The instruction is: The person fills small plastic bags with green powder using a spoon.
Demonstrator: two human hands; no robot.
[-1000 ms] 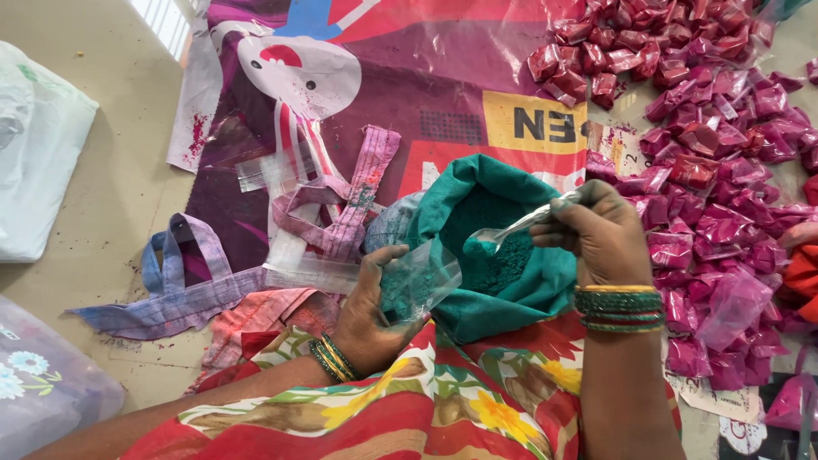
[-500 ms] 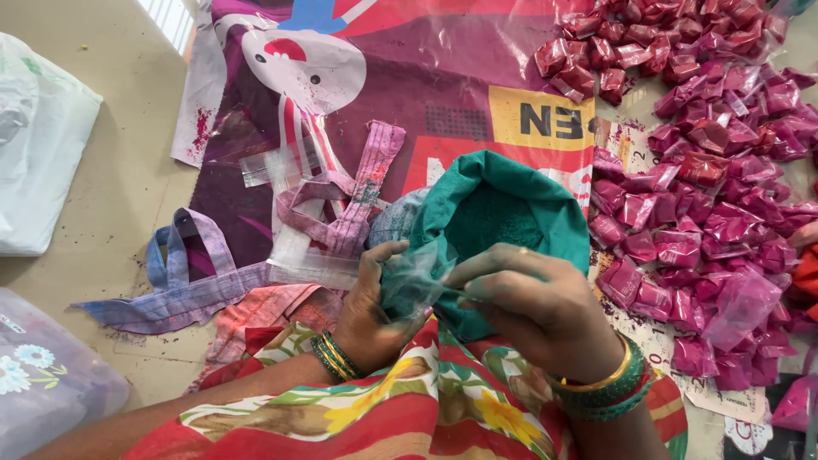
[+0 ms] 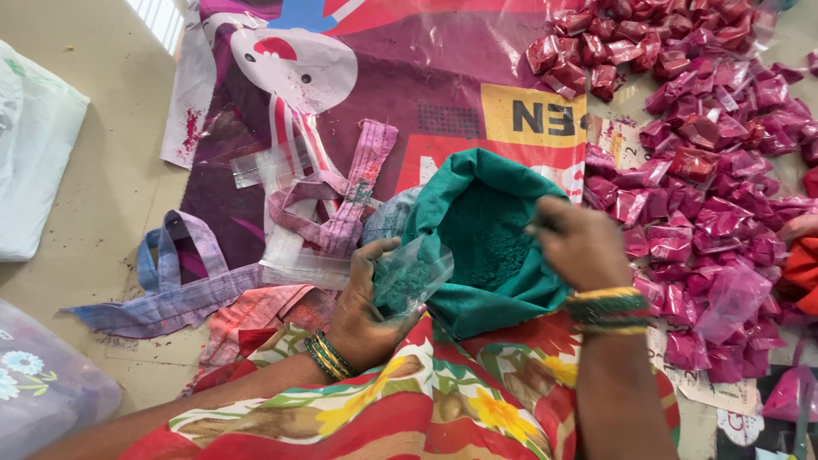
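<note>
My left hand (image 3: pixel 362 311) pinches a flimsy, slippery little pouch (image 3: pixel 413 277) by its mouth beside the green powder sack (image 3: pixel 486 238), right hand (image 3: pixel 579 243) curled inside, grip hidden, so can't tell.

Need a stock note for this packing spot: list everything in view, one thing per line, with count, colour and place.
Powder sack: one, green cloth, open, centre, green powder inside.
Small clear pouch: one, green powder inside, in left hand.
Filled packets: many, pink to red, heaped at right.
Printed sheet: one, purple and red, spread underneath.
Empty clear pouches: a few, left of sack.
Cloth bag handles: pink and blue, left of centre.
White plastic bag: one, far left.
Left hand: holds the pouch.
Right hand: over the sack mouth.
</note>
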